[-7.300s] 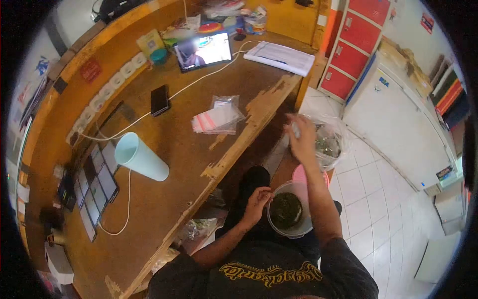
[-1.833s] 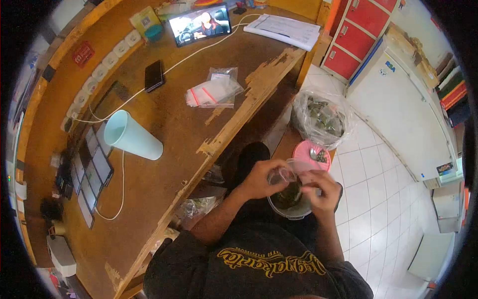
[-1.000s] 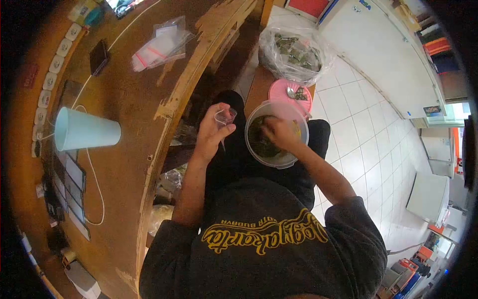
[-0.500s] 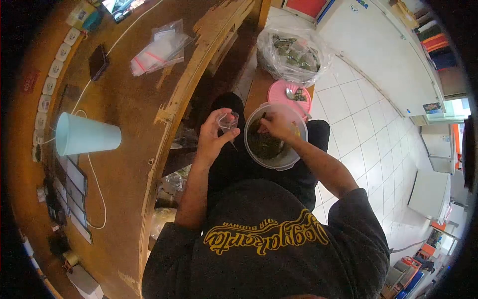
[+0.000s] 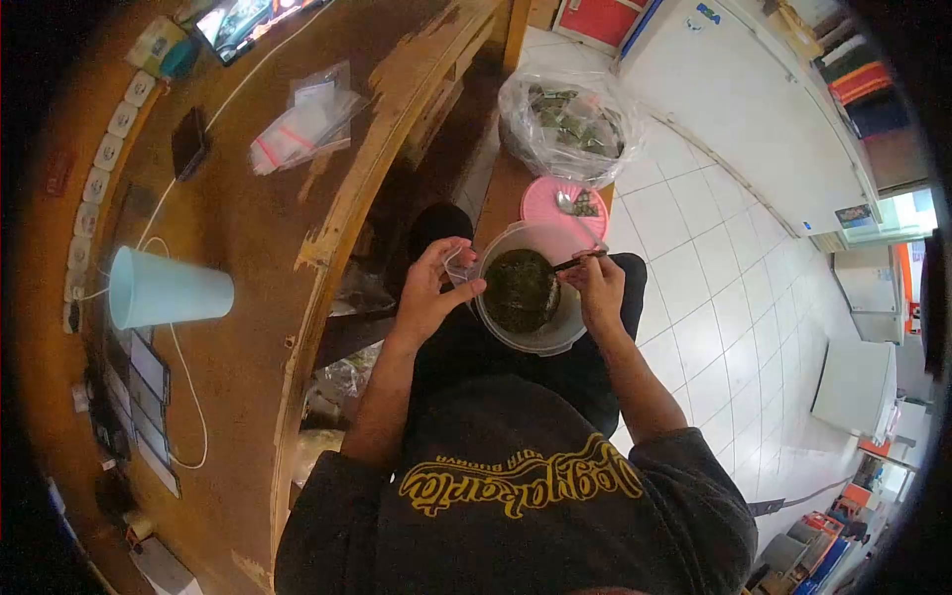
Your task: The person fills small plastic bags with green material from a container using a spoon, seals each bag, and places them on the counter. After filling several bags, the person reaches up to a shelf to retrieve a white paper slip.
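A translucent round tub (image 5: 573, 332) holding dark green flaky stuff (image 5: 516, 297) sits between my knees. At its left rim, my left hand (image 5: 432, 293) grips a small clear plastic bag (image 5: 460, 262), its mouth facing up and its sides spread by the fingers. Over the right side of the tub, my right hand (image 5: 597, 290) pinches a dark-handled utensil (image 5: 569, 264) that slants across the rim. The utensil's working end is hard to make out against the green flakes.
Beyond the tub lies a pink ribbed plate (image 5: 540, 198) with a metal spoon (image 5: 565, 202) and a small green packet (image 5: 586, 203). Behind it, a large clear bag (image 5: 521, 139) holds several green packets. On the wooden table (image 5: 248, 347) at left lie a pale blue cup (image 5: 174, 288) and plastic bags (image 5: 302, 129).
My right hand has drawn back from inside the tub to its right side, and the dark handle now shows. My left hand, with the bag, is now closer to the tub's rim.
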The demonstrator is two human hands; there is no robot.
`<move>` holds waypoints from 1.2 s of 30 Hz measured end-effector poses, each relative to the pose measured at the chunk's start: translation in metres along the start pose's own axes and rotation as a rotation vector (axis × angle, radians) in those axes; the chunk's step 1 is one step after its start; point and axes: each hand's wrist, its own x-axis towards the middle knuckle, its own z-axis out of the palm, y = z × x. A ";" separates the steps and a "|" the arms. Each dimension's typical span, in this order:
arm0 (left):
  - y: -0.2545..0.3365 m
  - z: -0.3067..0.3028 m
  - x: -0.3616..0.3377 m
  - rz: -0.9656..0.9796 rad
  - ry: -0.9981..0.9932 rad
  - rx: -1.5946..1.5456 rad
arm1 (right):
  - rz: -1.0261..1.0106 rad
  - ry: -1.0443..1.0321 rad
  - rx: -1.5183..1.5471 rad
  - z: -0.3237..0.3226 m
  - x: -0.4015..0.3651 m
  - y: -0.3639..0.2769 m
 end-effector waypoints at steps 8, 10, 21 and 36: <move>-0.003 0.031 0.011 0.094 -0.082 0.371 | -0.125 0.131 0.269 -0.012 -0.005 -0.024; -0.006 0.048 0.013 0.280 -0.064 0.818 | -0.196 0.110 0.254 -0.012 -0.008 -0.040; -0.054 0.087 0.033 0.306 0.031 0.589 | -1.212 -0.087 -0.704 0.008 -0.051 -0.091; -0.059 0.048 0.025 0.078 -0.009 -0.011 | -0.459 -1.068 -1.675 0.000 0.014 -0.004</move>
